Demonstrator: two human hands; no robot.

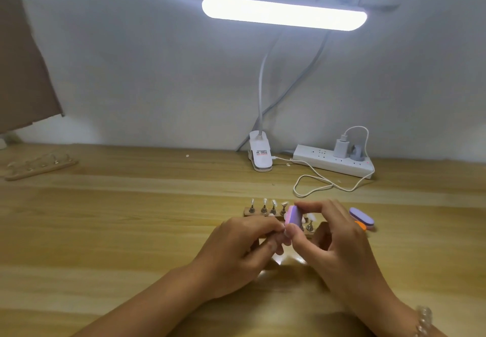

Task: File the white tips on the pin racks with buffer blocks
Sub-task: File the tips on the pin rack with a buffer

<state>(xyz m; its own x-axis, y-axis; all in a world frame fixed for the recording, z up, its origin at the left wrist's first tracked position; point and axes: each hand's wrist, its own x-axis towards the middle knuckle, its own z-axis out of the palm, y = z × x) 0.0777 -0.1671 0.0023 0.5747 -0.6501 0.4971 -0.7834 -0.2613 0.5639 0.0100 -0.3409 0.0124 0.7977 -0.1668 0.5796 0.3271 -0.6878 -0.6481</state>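
A wooden pin rack [249, 212] lies on the desk with several metal pins bearing white tips [264, 201]. A second rack [311, 232] sits nearer, mostly hidden behind my hands. My right hand [339, 247] pinches a pink and purple buffer block [294, 218] between thumb and fingers. My left hand [236, 250] pinches a small pin with a white tip against the block's lower end; the tip itself is barely visible.
Two spare buffer blocks, purple [361, 217] and orange [360, 225], lie right of my hands. A clip lamp base [260, 156], a power strip [334, 163] and a looped white cable [315, 186] sit at the back. Another pin rack [39, 167] lies far left.
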